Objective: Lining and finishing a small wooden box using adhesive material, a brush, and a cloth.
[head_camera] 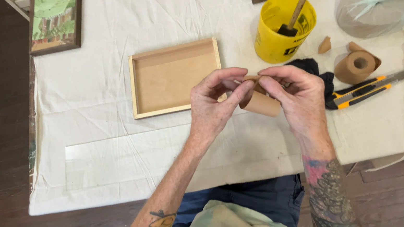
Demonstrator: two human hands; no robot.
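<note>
— Two hands are met over the cloth; what is held?
— A roll of brown tape is pinched between them, just right of the tray.
— How is it shared?
— By the left hand the loose end is nipped; by the right hand the roll is clamped from above.
— Its axis?
— Left to right, roughly level.

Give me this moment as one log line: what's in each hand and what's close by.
left hand: pinching brown tape roll | right hand: holding same roll | near: shallow wooden frame, yellow bucket, utility knife
</note>
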